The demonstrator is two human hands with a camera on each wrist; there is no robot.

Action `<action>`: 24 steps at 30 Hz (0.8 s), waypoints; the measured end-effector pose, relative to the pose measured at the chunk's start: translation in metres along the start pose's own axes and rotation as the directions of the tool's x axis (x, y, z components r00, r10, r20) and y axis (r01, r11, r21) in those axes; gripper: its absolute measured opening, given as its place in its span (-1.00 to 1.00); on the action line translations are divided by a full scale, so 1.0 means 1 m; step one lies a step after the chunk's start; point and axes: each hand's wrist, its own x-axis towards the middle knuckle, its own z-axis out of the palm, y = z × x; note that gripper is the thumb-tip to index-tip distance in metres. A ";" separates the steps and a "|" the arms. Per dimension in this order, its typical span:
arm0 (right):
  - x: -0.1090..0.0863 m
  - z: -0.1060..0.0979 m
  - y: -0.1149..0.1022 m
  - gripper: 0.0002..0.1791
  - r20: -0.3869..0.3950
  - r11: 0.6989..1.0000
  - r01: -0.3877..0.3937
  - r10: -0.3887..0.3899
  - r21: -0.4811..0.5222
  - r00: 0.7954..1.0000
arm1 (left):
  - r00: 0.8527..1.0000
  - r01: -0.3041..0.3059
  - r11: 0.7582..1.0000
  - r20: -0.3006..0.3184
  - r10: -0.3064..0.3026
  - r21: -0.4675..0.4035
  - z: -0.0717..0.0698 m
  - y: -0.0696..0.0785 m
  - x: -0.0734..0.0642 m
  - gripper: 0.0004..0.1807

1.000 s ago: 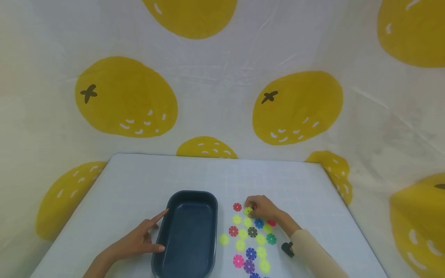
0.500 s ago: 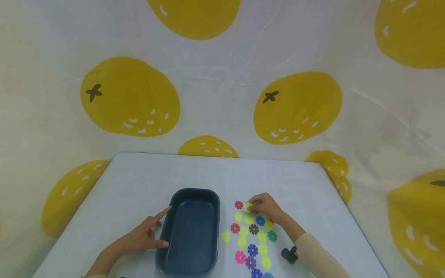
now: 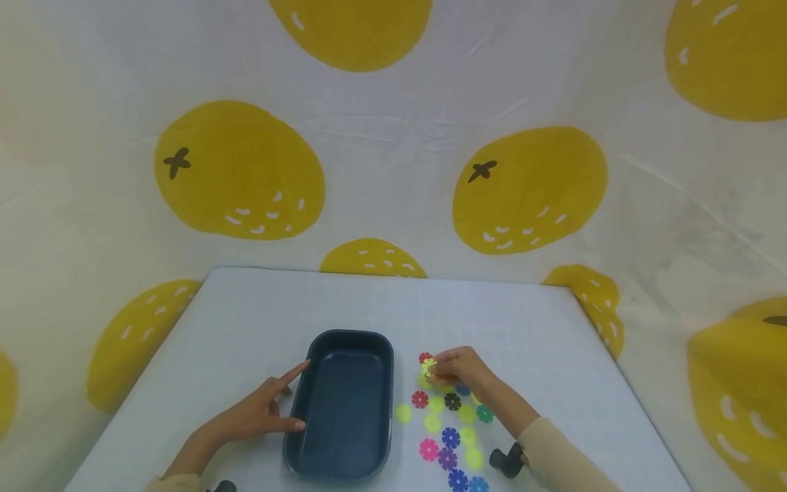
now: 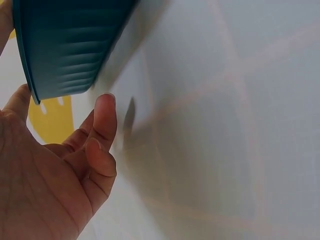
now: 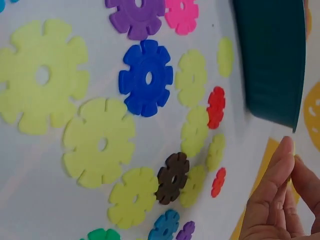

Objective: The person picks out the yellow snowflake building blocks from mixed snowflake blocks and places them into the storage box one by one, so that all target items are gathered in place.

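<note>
A dark blue-green rectangular tray (image 3: 344,403) stands on the table with nothing inside. My left hand (image 3: 258,410) touches its left rim with the straight index finger and the thumb. In the left wrist view, that hand's other fingers (image 4: 104,120) hang loosely bent below the tray. Right of the tray, my right hand (image 3: 461,369) pinches a yellow interlocking disc (image 3: 428,367) between thumb and fingertips, above the other discs. In the right wrist view the pinched disc is almost wholly hidden by the fingers (image 5: 275,175).
Several flat notched discs lie right of the tray: yellow ones (image 5: 100,142), blue (image 5: 148,78), black (image 3: 452,401), red (image 3: 420,399), pink (image 3: 429,449), purple and green (image 3: 484,413). A black object (image 3: 507,461) is by the right sleeve. A fruit-patterned cloth (image 3: 381,171) hangs behind the table.
My right hand has lifted the yellow disc and shifted slightly left toward the tray. The left hand stays at the tray's rim. The head view has shifted a little.
</note>
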 end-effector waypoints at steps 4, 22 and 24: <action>-0.001 0.007 -0.004 -0.66 0.009 1.000 -0.021 0.020 0.016 1.000 | 1.000 0.014 1.000 -0.006 -0.014 0.013 0.000 -0.001 0.001 0.11; -0.008 0.039 -0.017 -0.60 0.099 0.997 -0.009 0.001 0.081 0.995 | 0.999 0.033 0.999 0.013 -0.032 -0.024 -0.001 0.000 -0.001 0.11; -0.009 0.041 -0.018 -0.61 0.103 0.996 -0.009 0.000 0.087 0.995 | 0.999 0.035 0.999 0.013 -0.034 -0.025 0.000 0.000 0.000 0.12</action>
